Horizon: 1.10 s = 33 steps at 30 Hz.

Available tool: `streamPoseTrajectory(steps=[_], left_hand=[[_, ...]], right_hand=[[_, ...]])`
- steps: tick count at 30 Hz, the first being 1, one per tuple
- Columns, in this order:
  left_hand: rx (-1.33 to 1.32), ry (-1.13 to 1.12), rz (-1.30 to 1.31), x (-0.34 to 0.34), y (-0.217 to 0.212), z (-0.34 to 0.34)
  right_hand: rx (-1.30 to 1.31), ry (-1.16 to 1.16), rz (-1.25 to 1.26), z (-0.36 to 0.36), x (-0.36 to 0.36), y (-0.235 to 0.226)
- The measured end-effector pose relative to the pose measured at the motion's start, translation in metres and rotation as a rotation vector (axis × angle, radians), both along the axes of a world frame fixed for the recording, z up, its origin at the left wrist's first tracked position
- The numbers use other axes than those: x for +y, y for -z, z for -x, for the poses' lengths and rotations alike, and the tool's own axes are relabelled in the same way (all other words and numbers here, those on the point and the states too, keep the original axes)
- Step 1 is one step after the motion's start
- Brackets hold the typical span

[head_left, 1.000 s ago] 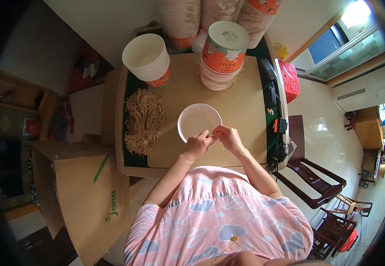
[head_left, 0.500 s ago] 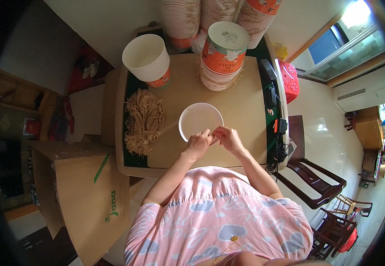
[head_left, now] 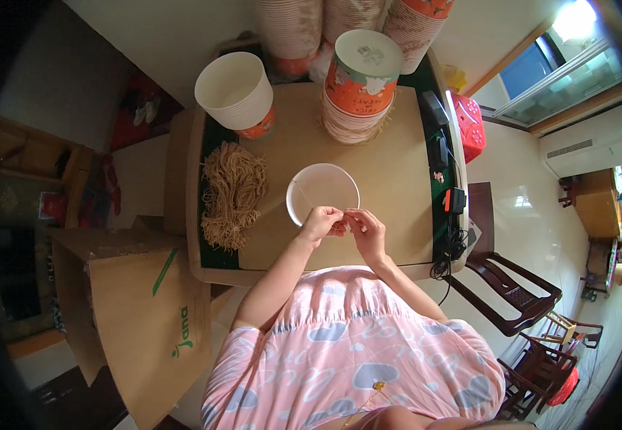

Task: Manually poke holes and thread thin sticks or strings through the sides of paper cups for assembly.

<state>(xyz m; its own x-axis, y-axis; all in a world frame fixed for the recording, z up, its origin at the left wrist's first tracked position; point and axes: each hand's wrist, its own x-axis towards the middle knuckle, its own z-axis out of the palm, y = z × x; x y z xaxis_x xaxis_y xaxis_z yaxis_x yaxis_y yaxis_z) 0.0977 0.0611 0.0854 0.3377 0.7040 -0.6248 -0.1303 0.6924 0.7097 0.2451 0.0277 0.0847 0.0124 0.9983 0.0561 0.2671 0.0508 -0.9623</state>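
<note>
A white paper bucket (head_left: pixel 325 175) stands mouth up on the brown board in front of me, and a thin pale cord (head_left: pixel 299 188) crosses its left inner side toward my hands. My left hand (head_left: pixel 323 223) is closed in a pinch at the bucket's near rim. Fingertip to fingertip with it, my right hand (head_left: pixel 365 228) pinches too. Both appear to grip the cord, though the fingers mostly cover it. Left of the bucket lies a loose bundle of beige twine cords (head_left: pixel 232 193). Behind stands an upside-down stack of orange printed paper buckets (head_left: pixel 361 89), with cords hanging about its lower rims.
A mouth-up stack of white buckets (head_left: pixel 233 89) stands at the back left, with tall bucket stacks (head_left: pixel 289 29) behind. Chargers and black cables (head_left: pixel 456 201) line the table's right edge. A cardboard box (head_left: pixel 139 308) stands at left, a dark wooden chair (head_left: pixel 519 294) at right.
My right hand has turned more upright, and both hands' fingertips have come together in a pinch over the near rim. The bucket stays in about the same place.
</note>
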Motion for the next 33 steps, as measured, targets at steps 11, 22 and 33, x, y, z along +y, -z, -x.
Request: streamPoseTrajectory(steps=[11,22,33], left_hand=[[-0.080,-0.085,0.075,-0.003,0.007,0.006],[0.216,-0.021,-0.247,-0.008,-0.004,0.000],[0.251,-0.052,-0.322,-0.008,0.000,-0.002]], right_hand=[[-0.180,-0.049,-0.119,-0.001,-0.007,-0.005],[-0.040,-0.045,0.078,-0.004,0.004,0.002],[-0.201,-0.054,0.013,-0.004,0.006,0.002]])
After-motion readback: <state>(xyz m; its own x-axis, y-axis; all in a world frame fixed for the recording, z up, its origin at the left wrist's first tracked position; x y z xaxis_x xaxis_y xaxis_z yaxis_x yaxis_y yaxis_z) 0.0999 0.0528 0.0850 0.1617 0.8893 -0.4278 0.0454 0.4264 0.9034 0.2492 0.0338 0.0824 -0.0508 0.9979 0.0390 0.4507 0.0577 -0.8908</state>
